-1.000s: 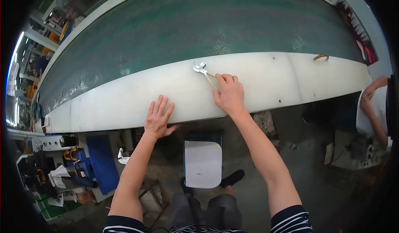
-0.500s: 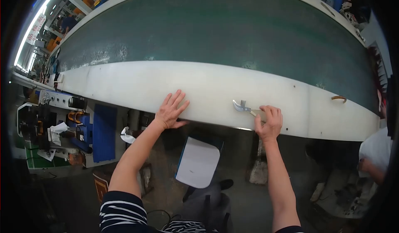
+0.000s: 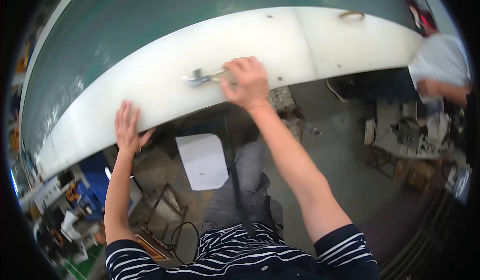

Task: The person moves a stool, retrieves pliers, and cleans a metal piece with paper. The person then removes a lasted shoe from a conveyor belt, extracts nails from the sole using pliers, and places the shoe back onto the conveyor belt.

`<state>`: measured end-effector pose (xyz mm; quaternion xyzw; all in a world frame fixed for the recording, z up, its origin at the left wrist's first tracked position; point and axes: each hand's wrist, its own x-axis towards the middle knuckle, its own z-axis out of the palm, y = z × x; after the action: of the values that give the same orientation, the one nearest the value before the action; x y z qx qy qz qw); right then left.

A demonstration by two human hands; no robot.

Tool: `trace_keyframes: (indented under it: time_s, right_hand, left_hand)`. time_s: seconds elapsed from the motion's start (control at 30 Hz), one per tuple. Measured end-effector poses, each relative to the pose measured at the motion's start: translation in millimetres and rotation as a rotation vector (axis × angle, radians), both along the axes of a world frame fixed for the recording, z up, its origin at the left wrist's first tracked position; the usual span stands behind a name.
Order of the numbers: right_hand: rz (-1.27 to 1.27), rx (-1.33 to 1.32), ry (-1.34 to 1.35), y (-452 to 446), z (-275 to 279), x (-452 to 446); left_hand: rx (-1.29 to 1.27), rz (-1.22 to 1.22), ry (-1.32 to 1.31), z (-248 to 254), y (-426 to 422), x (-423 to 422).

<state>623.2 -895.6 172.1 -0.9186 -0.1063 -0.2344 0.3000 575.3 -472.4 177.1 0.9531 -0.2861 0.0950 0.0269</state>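
My right hand (image 3: 247, 82) is closed around the handles of a metal plier-like tool (image 3: 201, 80), whose curved head points left over the white tabletop (image 3: 165, 55). The tool looks slightly blurred. Near the table's front edge, on the left, my left hand (image 3: 127, 127) rests with its fingers spread and holds nothing. Beyond the white strip runs a dark green belt surface (image 3: 200, 10).
A stool with a white seat (image 3: 202, 162) stands below the table edge. Another person's arm (image 3: 442, 90) shows at the right. Machines and a blue panel (image 3: 95, 172) are at the lower left. A brown curved handle (image 3: 352, 15) sits on the tabletop.
The view has swung and tilted. My right hand still grips the tool, which now lies farther left in view. My left hand stays spread at the table edge.
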Motion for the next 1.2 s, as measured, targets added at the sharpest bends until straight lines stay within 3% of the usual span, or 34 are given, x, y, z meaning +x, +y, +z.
trace_keyframes:
  time_s: [0.4, 0.63, 1.0, 1.2]
  right_hand:
    - [-0.043, 0.178, -0.101, -8, -7, -6]
    - [-0.052, 0.15, -0.142, -6, -14, -11]
    - [0.011, 0.035, -0.011, 2, 9, -15]
    - [-0.063, -0.074, -0.122, 17, 12, -19]
  left_hand:
    - [0.074, -0.102, -0.05, 2, -10, 3]
    - [0.093, -0.114, -0.047, 3, -6, -3]
    - [-0.247, -0.011, 0.032, 13, 4, -3]
    - [-0.495, 0.091, 0.004, 13, -1, -2]
